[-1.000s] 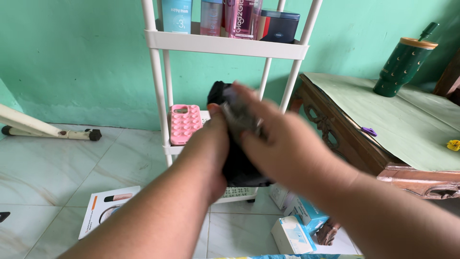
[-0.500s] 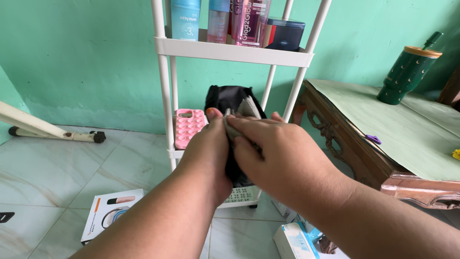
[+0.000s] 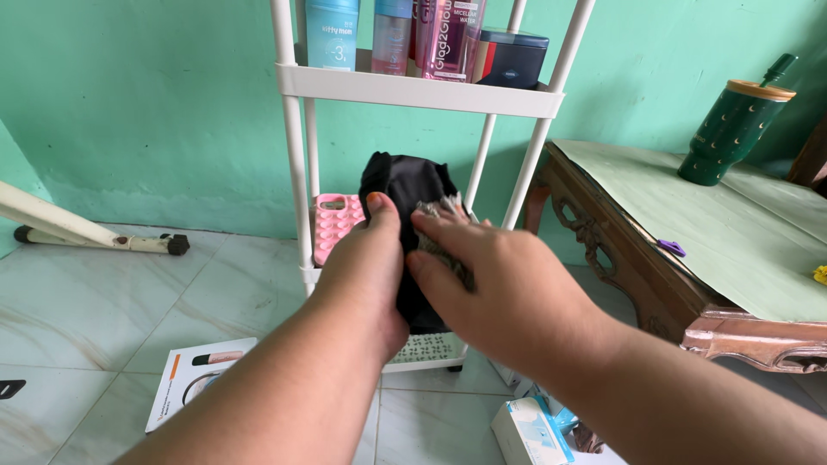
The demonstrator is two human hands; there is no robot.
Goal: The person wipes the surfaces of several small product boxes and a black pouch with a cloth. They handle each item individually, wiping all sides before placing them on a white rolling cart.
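Green wall behind a white shelf rack; both hands grip a black pouch at centre.
Pouch runs 12 to 6 o'clock. Left hand clamps its left edge, thumb up; right hand pinches a grey cloth against it. Pink case at 9 o'clock, wooden table at 3.

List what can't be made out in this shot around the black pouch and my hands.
Head view only:
- Black pouch: lower half hidden by both hands.
- Grey item: mostly under the right hand; kind unclear.
- Left hand: fingers hidden behind its back.
- Bottles: tops cut off by the top edge.
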